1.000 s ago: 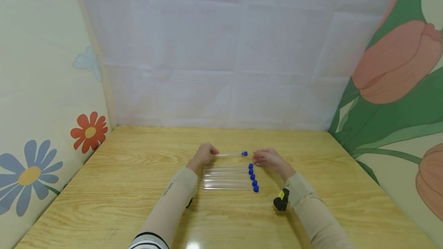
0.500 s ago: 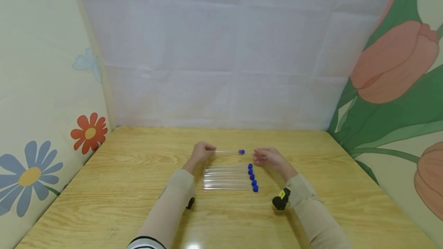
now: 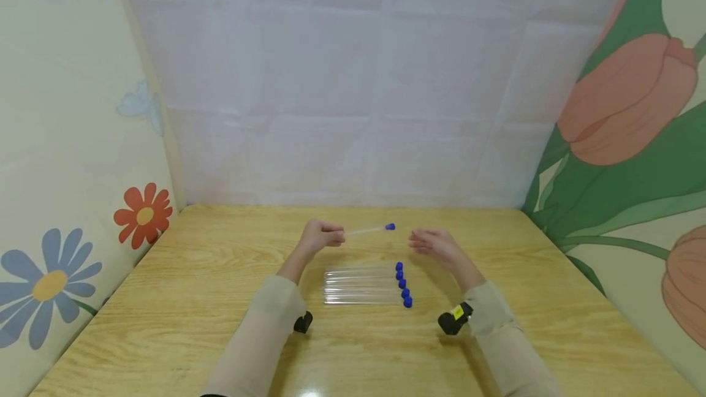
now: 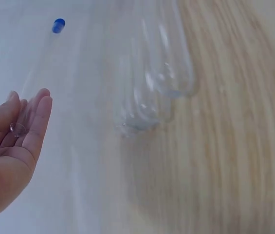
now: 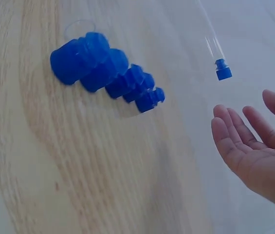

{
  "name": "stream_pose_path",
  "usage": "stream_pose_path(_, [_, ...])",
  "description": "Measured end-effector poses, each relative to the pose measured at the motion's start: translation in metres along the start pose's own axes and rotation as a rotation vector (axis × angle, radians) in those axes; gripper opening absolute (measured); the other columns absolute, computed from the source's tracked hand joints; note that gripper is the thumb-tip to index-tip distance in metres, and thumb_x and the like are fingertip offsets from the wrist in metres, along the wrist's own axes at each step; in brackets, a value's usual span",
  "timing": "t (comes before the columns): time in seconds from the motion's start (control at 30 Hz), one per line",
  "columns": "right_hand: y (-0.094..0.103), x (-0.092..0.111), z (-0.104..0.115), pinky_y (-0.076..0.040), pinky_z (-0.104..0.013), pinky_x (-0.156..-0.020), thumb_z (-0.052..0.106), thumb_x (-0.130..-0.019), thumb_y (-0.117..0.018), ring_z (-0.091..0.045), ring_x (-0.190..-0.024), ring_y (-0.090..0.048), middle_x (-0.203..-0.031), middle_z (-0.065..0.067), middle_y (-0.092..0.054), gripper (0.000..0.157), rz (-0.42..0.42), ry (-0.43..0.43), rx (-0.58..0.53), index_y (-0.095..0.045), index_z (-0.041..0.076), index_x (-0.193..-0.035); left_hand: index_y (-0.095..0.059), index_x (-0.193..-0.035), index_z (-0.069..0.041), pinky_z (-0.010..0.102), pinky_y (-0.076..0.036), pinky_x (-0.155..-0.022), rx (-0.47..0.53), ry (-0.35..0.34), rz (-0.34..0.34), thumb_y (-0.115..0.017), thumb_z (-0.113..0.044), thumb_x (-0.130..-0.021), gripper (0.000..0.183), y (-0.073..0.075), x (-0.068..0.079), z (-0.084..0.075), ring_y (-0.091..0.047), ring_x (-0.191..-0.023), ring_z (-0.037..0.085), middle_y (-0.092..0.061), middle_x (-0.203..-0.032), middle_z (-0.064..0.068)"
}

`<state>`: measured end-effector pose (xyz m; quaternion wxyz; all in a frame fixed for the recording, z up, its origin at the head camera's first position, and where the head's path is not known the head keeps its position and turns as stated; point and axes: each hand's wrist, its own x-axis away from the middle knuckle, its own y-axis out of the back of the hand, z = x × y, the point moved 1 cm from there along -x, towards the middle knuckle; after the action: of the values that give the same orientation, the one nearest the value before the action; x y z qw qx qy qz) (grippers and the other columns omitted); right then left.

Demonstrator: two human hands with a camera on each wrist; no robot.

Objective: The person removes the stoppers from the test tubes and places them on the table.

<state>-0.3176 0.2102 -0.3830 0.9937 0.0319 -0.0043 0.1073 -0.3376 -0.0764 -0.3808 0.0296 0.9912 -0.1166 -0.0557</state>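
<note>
A clear test tube [image 3: 364,231] with a blue stopper [image 3: 390,226] is held above the table by my left hand [image 3: 320,236]. The thumb and fingers pinch its rounded end, and the stoppered end points right, tilted slightly up. In the left wrist view the rounded tip shows inside the fingers. My right hand [image 3: 438,245] hovers just right of that stopper without touching it, fingers loosely bent and holding nothing. Nearer me, several clear test tubes [image 3: 361,285] lie side by side, their blue stoppers [image 5: 118,73] in a slanting row on the right.
The wooden table [image 3: 220,323] ends at a white cloth backdrop [image 3: 353,78]. Flower-printed panels [image 3: 55,139] stand at both sides. Black wrist cameras [image 3: 455,318] hang below the sleeves, close to the tabletop.
My left hand has moved away from me and up with the test tube, whose stoppered end now tilts higher. The right hand has shifted slightly away and right. The lying tubes have stayed put.
</note>
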Motion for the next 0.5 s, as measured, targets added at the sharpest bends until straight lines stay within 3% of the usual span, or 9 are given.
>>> stream_pose_path(0.17, [-0.001, 0.005, 0.008, -0.048, -0.030, -0.082, 0.015, -0.094, -0.047, -0.017, -0.087, -0.060, -0.090, -0.003, -0.062, 0.043, -0.035, 0.007, 0.010, -0.038, -0.020, -0.118, -0.057, -0.101, 0.019, 0.032, -0.053, -0.069, 0.004, 0.009, 0.034, -0.058, 0.006, -0.082, 0.023, -0.002, 0.003, -0.008, -0.065, -0.074, 0.025, -0.063, -0.087, 0.027])
stream_pose_path(0.33, [-0.003, 0.012, 0.018, -0.047, -0.030, -0.083, 0.019, -0.094, -0.047, -0.023, -0.094, -0.059, -0.093, -0.005, -0.061, 0.047, -0.038, 0.024, 0.020, -0.037, -0.020, -0.120, -0.059, -0.103, 0.015, 0.034, -0.052, -0.071, 0.003, 0.028, 0.049, -0.060, 0.001, -0.083, 0.024, -0.007, 0.013, -0.021, -0.064, -0.080, 0.031, -0.064, -0.087, 0.022])
stream_pose_path(0.5, [-0.004, 0.024, 0.029, -0.047, -0.030, -0.084, 0.025, -0.095, -0.045, -0.025, -0.098, -0.057, -0.110, -0.023, -0.054, 0.053, -0.039, 0.049, 0.087, -0.034, -0.017, -0.125, -0.059, -0.101, 0.016, 0.036, -0.052, -0.071, 0.014, -0.008, 0.094, -0.062, 0.000, -0.082, 0.025, -0.012, 0.026, -0.034, -0.064, -0.077, 0.029, -0.065, -0.082, 0.020])
